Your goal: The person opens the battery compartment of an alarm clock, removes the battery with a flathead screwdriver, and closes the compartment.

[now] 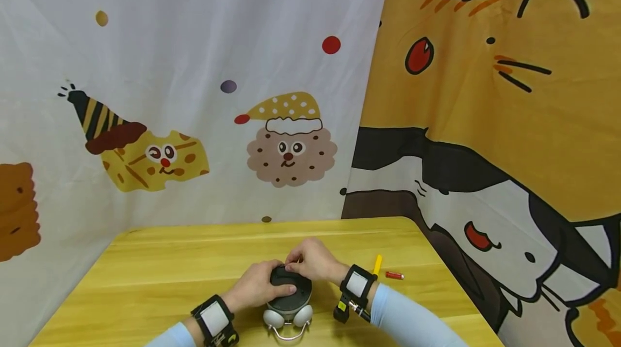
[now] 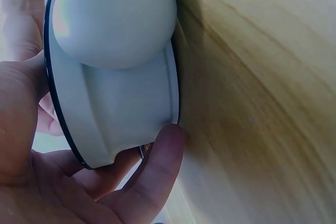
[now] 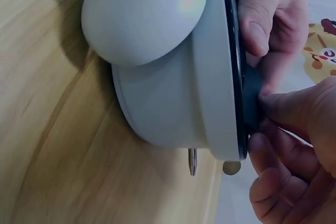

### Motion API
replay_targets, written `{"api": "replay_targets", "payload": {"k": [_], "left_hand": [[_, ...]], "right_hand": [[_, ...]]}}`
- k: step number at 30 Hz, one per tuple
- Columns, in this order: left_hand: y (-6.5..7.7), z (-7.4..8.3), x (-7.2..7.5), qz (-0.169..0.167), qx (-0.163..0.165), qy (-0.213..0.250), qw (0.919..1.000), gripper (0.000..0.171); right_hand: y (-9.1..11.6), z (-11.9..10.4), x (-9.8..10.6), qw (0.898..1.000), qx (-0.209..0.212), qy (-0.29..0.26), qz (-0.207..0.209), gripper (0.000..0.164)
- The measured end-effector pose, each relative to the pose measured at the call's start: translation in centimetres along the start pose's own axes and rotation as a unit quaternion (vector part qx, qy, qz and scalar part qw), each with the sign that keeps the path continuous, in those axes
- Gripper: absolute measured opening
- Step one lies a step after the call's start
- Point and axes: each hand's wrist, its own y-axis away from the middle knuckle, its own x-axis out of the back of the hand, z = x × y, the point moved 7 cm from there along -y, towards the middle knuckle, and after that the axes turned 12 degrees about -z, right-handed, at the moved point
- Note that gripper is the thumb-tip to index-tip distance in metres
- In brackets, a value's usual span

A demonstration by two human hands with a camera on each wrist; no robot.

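A white twin-bell alarm clock [image 1: 294, 301] lies face down on the table, dark back upward, its bells [image 1: 274, 319] and wire handle [image 1: 289, 338] toward me. My left hand [image 1: 257, 284] grips its left side, thumb across the back and fingers around the rim. Over the far edge, my right hand [image 1: 315, 262] pinches a dark raised piece [image 3: 253, 100] on the clock's back between thumb and fingers. Its exact kind is partly hidden by the fingers. One metal leg [image 3: 192, 162] sticks out from the clock's side in the right wrist view.
Right of the hands, a small red battery [image 1: 394, 275] and a yellow stick-like object [image 1: 378, 264] lie on the wooden table [image 1: 194, 250]. The stick's near end is hidden behind the right wrist. A printed cloth [image 1: 194, 67] hangs behind the table.
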Motion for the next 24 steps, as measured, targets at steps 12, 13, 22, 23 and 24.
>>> {"api": "replay_targets", "payload": {"k": [12,13,22,23,24], "left_hand": [[0.0,-0.3,0.1,-0.007,-0.006,0.008,0.9999,0.062],[0.0,-0.3,0.2,-0.005,-0.006,0.008,0.9999,0.062],[0.3,-0.1,0.1,-0.008,-0.014,0.006,0.9998,0.061],[0.2,-0.1,0.1,-0.007,-0.016,0.009,0.9998,0.061],[0.1,0.0,0.1,-0.006,-0.016,0.008,0.9998,0.062]], "right_hand": [[-0.4,-0.4,-0.4,1.000,0.005,0.012,-0.007,0.006],[-0.5,-0.5,-0.3,1.000,0.008,0.018,-0.007,0.006],[-0.7,-1.1,-0.4,0.998,0.025,0.047,-0.023,0.008],[-0.7,-1.0,-0.3,0.998,0.023,0.046,-0.024,0.009],[-0.7,-0.9,-0.2,0.998,0.020,0.045,-0.025,0.009]]}}
